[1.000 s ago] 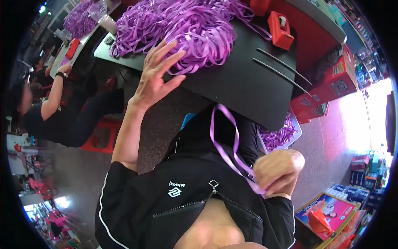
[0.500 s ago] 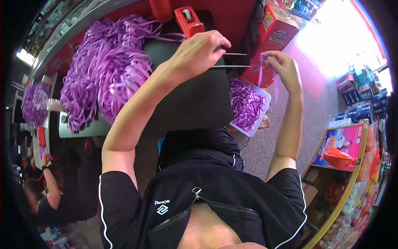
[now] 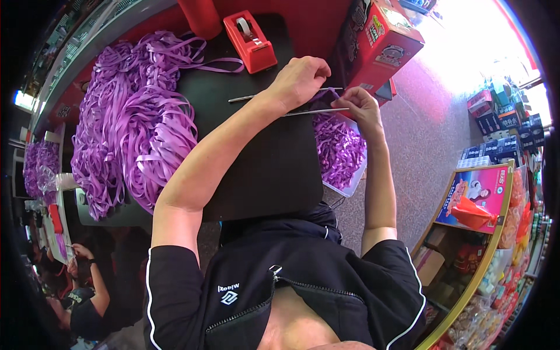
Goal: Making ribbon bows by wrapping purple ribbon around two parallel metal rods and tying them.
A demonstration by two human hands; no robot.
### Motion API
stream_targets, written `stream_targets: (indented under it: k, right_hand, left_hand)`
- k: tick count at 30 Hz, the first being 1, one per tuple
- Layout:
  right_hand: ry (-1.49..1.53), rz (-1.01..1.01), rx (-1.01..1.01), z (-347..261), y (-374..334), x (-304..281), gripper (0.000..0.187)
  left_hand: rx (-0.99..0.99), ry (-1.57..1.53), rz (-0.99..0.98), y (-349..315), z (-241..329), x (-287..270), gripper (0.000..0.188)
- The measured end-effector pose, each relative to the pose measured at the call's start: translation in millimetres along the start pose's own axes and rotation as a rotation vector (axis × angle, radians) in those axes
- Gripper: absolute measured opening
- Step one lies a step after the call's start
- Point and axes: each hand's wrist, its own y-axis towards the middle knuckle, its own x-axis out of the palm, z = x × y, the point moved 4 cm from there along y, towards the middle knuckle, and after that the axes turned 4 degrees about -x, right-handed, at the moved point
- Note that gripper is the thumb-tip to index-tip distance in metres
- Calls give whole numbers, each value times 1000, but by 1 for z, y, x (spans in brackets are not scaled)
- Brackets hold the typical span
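My left hand is over the right side of the black tabletop, above two thin metal rods. Its fingers are curled together, and what they hold, if anything, is hidden. Just beyond the table's right edge, my right hand pinches a strip of purple ribbon by the rod ends. The ribbon lies at the farther rod, between my two hands. Below it stands a clear plastic bin filled with short purple ribbon pieces.
A large heap of purple ribbon covers the table's left side. Behind it sit a red tape dispenser and a red cylinder. A red carton stands at the far right; a display shelf is nearer. At far left, another person works.
My right hand has come left and nearer with the ribbon, from out beyond the rods to their ends. My left hand stays above the rods. The whole view has shifted slightly.
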Motion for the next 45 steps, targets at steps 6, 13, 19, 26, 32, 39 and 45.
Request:
stream_targets:
  k: [6, 13, 19, 26, 32, 39, 45]
  right_hand:
    - [123, 164, -59, 20, -8, 20, 8]
    - [204, 185, -68, 22, -8, 36, 9]
    - [11, 289, -17, 29, -6, 18, 20]
    - [-238, 67, -86, 10, 3, 32, 27]
    - [-377, 89, 57, 56, 3, 18, 25]
    - [-474, 112, 189, 131, -40, -7, 23]
    - [-390, 185, 204, 201, -79, -22, 25]
  left_hand:
    - [-83, -92, -54, -7, 1, 5, 21]
    - [79, 2, 20, -7, -12, 13, 20]
    - [84, 48, 31, -7, -16, 15, 20]
    - [87, 64, 16, -8, -17, 14, 21]
    - [119, 94, 41, -10, -17, 17, 22]
    - [125, 129, 54, -9, -18, 17, 22]
    - [138, 151, 56, -9, -18, 18, 21]
